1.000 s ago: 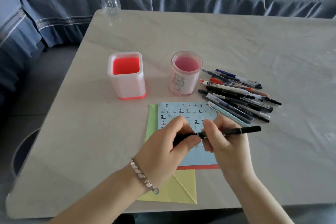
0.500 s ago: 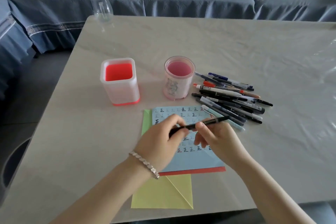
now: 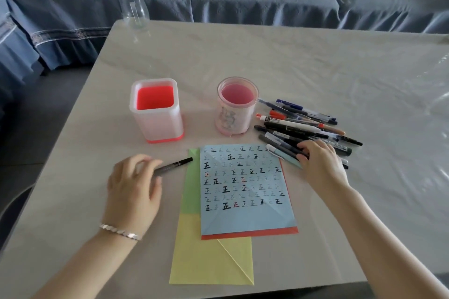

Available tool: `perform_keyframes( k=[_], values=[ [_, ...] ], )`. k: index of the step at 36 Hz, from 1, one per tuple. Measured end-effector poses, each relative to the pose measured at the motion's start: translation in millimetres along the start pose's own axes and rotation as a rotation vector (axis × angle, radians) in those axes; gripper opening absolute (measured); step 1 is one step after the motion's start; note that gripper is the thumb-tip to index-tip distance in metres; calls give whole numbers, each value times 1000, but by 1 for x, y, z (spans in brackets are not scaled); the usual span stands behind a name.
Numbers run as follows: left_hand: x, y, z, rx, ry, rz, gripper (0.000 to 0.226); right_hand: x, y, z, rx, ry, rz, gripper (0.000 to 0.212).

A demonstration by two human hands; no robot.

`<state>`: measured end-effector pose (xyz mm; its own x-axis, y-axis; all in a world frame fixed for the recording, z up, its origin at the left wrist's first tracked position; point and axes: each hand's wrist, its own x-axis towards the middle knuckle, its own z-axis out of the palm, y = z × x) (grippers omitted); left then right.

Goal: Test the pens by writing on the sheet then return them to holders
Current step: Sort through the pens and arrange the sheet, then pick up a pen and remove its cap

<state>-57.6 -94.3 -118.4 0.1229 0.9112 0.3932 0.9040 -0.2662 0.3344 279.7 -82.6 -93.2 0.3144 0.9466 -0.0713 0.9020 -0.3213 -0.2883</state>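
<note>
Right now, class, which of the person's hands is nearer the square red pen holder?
Left. The left hand, holding a black pen, lies on the near side of the square holder; the right hand is off to its right, on the pen pile.

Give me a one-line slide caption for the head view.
Left hand holds a black pen beside the blue sheet while the right hand rests on the pen pile.
</note>
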Motion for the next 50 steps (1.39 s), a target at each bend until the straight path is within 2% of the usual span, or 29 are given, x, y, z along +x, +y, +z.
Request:
perform_keyframes(
  k=[4, 8, 10, 14, 18, 20, 24, 27, 30, 32, 34, 36, 38, 42, 46, 50],
  values=[
    [-7, 34, 3, -234, -164, 256, 30, 10, 4, -4, -18, -59, 3, 32],
    [-23, 46, 21, -76, -412, 321, 64, 16, 6, -7, -19, -134, 3, 32],
    [-29, 49, 28, 8, -468, 318, 74, 17, 8, -7, -28, -149, -18, 30],
    [-35, 52, 35, 11, -476, 259, 70, 10, 9, -7, 7, -188, -77, 26],
    [-35, 57, 36, -13, -494, 214, 73, -14, -3, -20, 93, -37, -141, 24],
    [-34, 60, 36, -34, -440, 219, 74, -32, -15, -31, 182, -12, -195, 20],
    [-28, 74, 26, -172, -212, 229, 73, -69, -41, -49, 309, -194, -284, 14],
    [-18, 83, 11, -256, -118, 295, 59, -89, -55, -51, 426, -328, -289, 18],
    [-13, 85, 2, -315, -95, 390, 31, -96, -67, -53, 680, -397, -228, 20],
    [-13, 85, -2, -362, -89, 391, 21, -95, -73, -55, 853, -421, -199, 19],
    [-13, 85, -7, -423, -89, 329, 20, -95, -79, -53, 1113, -471, -161, 4],
    [-13, 88, -12, -474, -112, 275, 25, -95, -85, -47, 1330, -516, -116, 17],
    [-15, 91, -15, -490, -141, 305, 26, -99, -98, -36, 1313, -469, -81, 24],
    [-17, 93, -20, -503, -207, 342, 7, -105, -121, -12, 1167, -334, 0, 40],
    [-15, 84, -24, -558, -293, 262, 8, -105, -127, -5, 1198, -362, 42, 39],
    [-7, 80, -31, -724, -414, 276, 15, -105, -123, -3, 1236, -414, -41, 39]
  ],
)
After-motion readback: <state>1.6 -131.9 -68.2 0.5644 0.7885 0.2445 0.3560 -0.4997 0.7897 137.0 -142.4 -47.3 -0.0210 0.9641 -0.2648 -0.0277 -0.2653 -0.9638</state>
